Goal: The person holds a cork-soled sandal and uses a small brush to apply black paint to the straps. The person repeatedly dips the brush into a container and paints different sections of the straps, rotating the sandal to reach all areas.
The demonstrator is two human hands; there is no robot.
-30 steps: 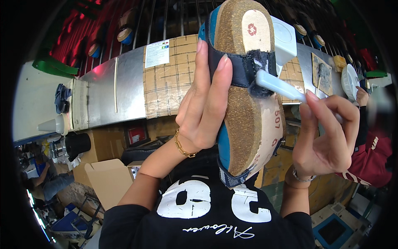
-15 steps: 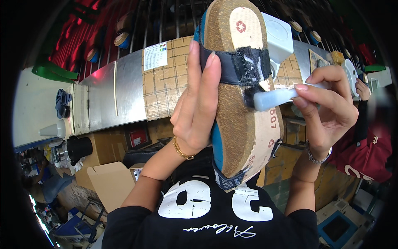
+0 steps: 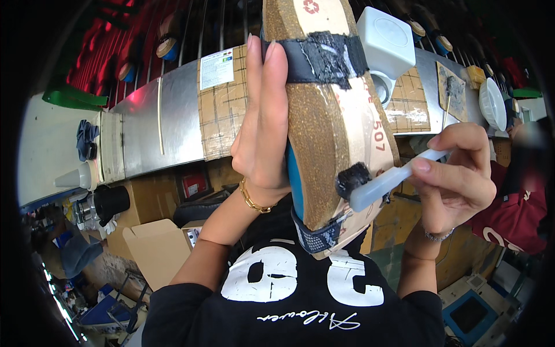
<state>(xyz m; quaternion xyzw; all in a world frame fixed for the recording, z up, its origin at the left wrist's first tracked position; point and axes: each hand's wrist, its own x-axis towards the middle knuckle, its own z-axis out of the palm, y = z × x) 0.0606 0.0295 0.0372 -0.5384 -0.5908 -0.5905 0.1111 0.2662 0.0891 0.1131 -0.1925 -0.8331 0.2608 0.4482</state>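
Held sole-up in front of me is a sandal [image 3: 315, 139] with a brown cork sole, around a blue last [image 3: 296, 182]. My left hand [image 3: 263, 133] is closed on its left side, fingers pointing up. A black strap [image 3: 300, 61] crosses the sole, its folded-under ends coated with shiny glue-like stuff. A second, textured strap end [image 3: 315, 237] shows at the lower end. My right hand [image 3: 457, 179] pinches a brush [image 3: 381, 184] with a pale translucent handle. Its dark, wet-looking bristles touch the lower part of the sole, just above that lower strap.
A white plastic container [image 3: 386, 40] stands behind the sandal on the cardboard-covered metal table [image 3: 139, 127]. A white bowl [image 3: 492, 104] and a stained board [image 3: 451, 92] lie to the right. Beyond run metal rods carrying several sandals [image 3: 167, 49]. A person in dark red [image 3: 514, 211] is at right.
The brush has moved down the sole from the upper black strap to near the lower strap. The sandal has tilted and shifted slightly left and up.
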